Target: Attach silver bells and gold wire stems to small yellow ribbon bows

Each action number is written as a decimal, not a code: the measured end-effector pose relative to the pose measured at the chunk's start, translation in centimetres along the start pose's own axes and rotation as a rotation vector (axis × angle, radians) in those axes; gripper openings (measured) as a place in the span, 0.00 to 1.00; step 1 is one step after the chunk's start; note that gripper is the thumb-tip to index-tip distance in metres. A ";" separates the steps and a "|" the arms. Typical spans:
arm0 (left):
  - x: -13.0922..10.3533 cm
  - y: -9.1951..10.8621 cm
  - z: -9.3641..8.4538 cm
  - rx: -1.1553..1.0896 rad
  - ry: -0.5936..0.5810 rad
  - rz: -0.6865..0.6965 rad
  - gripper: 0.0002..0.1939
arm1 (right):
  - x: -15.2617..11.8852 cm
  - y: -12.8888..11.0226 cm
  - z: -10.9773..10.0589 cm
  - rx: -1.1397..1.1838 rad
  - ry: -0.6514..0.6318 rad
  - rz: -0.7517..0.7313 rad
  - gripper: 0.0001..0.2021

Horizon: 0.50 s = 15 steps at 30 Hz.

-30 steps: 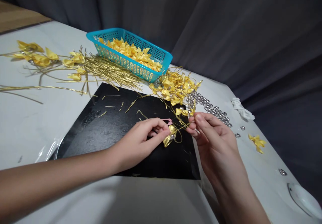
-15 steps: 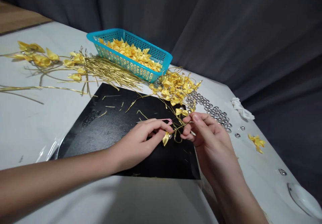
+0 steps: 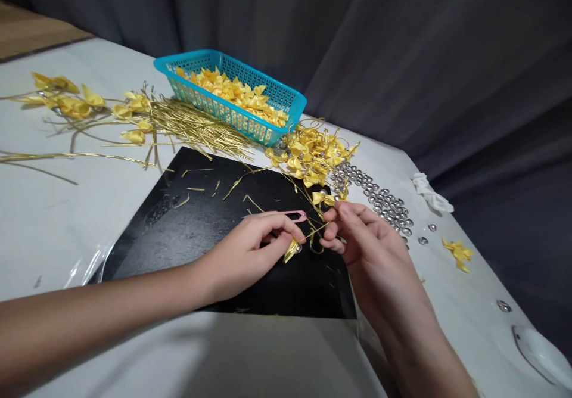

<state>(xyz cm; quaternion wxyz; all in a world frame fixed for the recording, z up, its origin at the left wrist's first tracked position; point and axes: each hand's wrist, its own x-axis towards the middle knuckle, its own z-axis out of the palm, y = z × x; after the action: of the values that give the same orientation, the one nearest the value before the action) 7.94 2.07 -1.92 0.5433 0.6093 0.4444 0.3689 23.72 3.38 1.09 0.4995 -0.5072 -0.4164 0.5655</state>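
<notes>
My left hand (image 3: 257,246) is closed, pinching a small yellow ribbon bow (image 3: 291,251) with a shiny bead at its side. From the bow a thin gold wire (image 3: 318,230) runs taut to my right hand (image 3: 379,255), whose thumb and index finger are pressed together on it. Both hands are over a black board (image 3: 277,294). Behind the left fingers shows a pink looped handle (image 3: 295,214); the rest of that tool is hidden. Just beyond the right fingertips lies another yellow bow (image 3: 322,198) on gold wire.
A blue basket (image 3: 230,112) of yellow ribbon pieces stands at the back, a bundle of gold wires (image 3: 196,125) along its front. To its right are piled bows (image 3: 313,151) and silver beads (image 3: 388,204). Wired yellow flowers (image 3: 74,107) lie left. A white object (image 3: 540,353) sits at far right.
My left hand has drawn the bow slightly left and down, and the bow has turned. The wire between the hands looks straighter. More of the pink handle shows.
</notes>
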 end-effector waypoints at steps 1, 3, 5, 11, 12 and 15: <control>0.0 0.0 0.0 -0.003 -0.005 -0.001 0.09 | 0.0 0.0 0.0 0.002 -0.005 -0.003 0.09; 0.0 0.1 0.1 -0.017 -0.014 -0.002 0.08 | 0.0 0.0 0.1 0.002 -0.005 -0.011 0.09; 0.0 0.1 0.1 -0.026 -0.027 -0.003 0.07 | -0.1 -0.1 0.1 -0.010 0.004 -0.012 0.09; 0.0 0.1 0.1 -0.050 -0.021 -0.033 0.05 | 0.0 -0.2 0.2 -0.045 0.031 -0.001 0.08; 0.0 0.1 0.0 -0.073 -0.011 -0.047 0.05 | 0.0 -0.3 0.1 -0.048 0.038 0.003 0.08; 0.1 0.3 -0.1 -0.157 0.006 -0.080 0.03 | 0.0 -0.5 0.1 -0.060 0.054 0.011 0.08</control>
<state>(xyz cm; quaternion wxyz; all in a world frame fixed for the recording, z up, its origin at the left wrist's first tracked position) 7.95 2.14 -1.57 0.6025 0.5455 0.4396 0.3823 23.67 3.47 1.56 0.4922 -0.5394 -0.4168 0.5413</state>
